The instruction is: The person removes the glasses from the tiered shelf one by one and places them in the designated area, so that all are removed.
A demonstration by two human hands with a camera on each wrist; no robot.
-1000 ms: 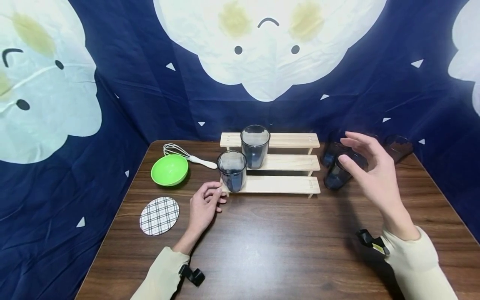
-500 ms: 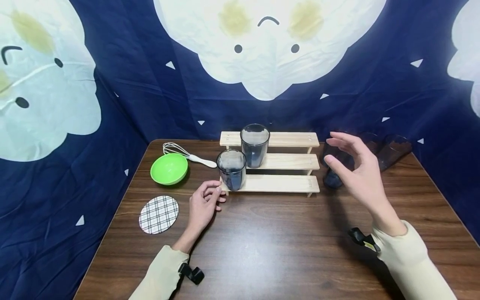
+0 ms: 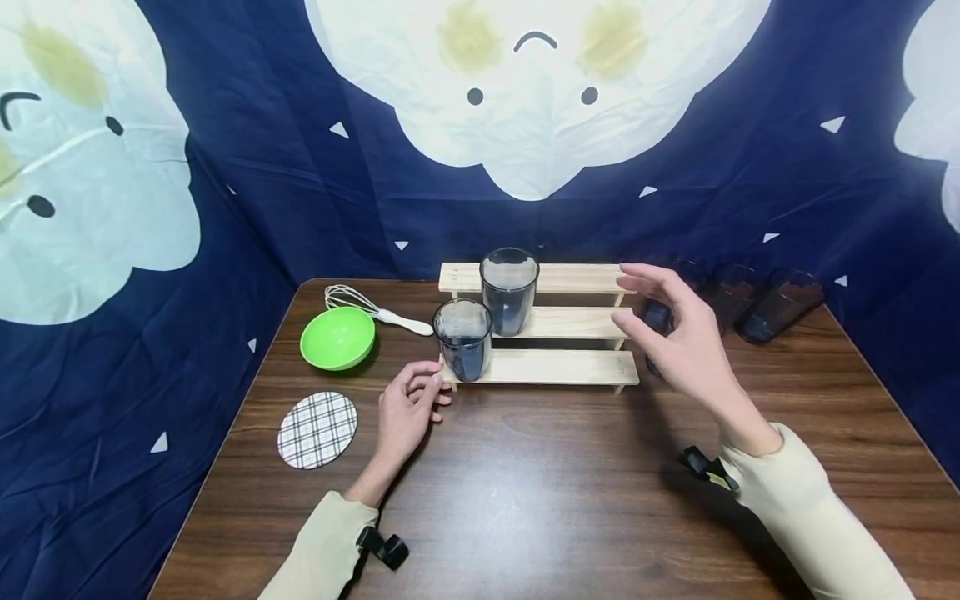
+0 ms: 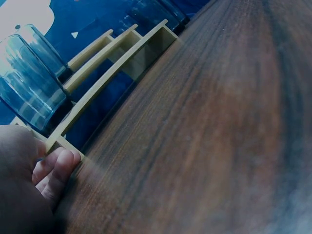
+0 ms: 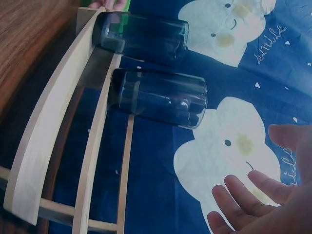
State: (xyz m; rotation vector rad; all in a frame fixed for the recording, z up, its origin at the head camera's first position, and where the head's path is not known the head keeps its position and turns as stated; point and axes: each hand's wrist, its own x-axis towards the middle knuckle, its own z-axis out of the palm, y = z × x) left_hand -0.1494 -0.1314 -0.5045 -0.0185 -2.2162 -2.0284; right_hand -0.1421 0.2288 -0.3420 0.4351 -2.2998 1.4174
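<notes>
Right hand (image 3: 678,337) has swung left, grip released, hiding a cup (image 3: 657,315) the wrist view misses.

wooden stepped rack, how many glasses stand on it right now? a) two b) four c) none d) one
a: two dark glasses stand on the wooden stepped rack, one glass on the lowest step and another glass on the middle step; the top step shows none.
</notes>
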